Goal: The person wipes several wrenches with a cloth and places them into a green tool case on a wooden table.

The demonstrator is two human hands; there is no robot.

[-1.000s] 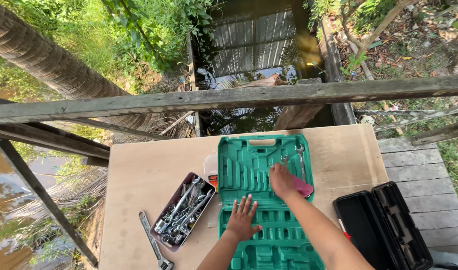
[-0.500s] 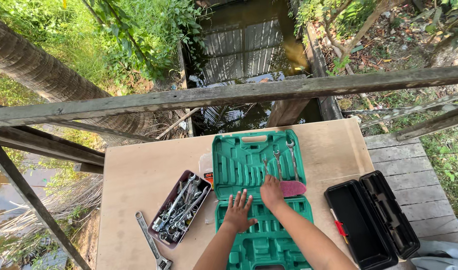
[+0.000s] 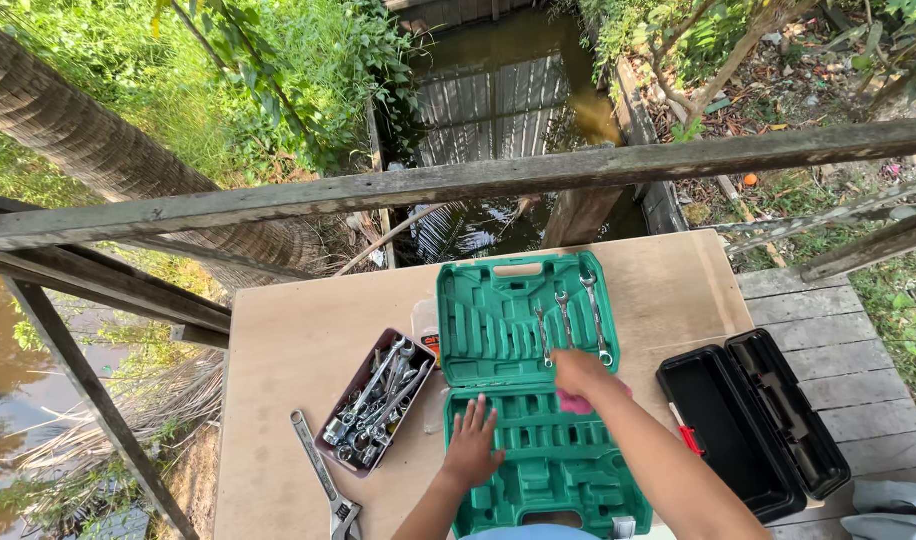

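Outdoors, a plywood table (image 3: 298,350) is standing on a wooden deck behind a weathered rail (image 3: 458,180), with brown water showing beyond and below. Everything else is sitting around the green case (image 3: 533,385), which is lying wide open in the middle of the table, lid tilted back toward the rail and base nearest the person.

Right of the case, a black box (image 3: 753,420) is lying open as well, a red-handled tool (image 3: 686,432) resting just beside its near left edge. Left of the case, touching its corner, a dark tray (image 3: 376,402) is holding a heap of loose wrenches and sockets. Further left and nearer the person, an adjustable wrench (image 3: 323,480) is lying flat on the wood.

Inside the case lid, three wrenches (image 3: 568,320) are sitting upright in their slots on the right side; the remaining slots are showing bare green.

The left hand (image 3: 473,445) is pressing flat on the case base, fingers spread wide across the moulded slots and gripping nothing. The right hand (image 3: 581,375) is reaching over the hinge line, fingers closed around a pink cloth (image 3: 578,403), which is pressing against the case's right side just below the wrenches.
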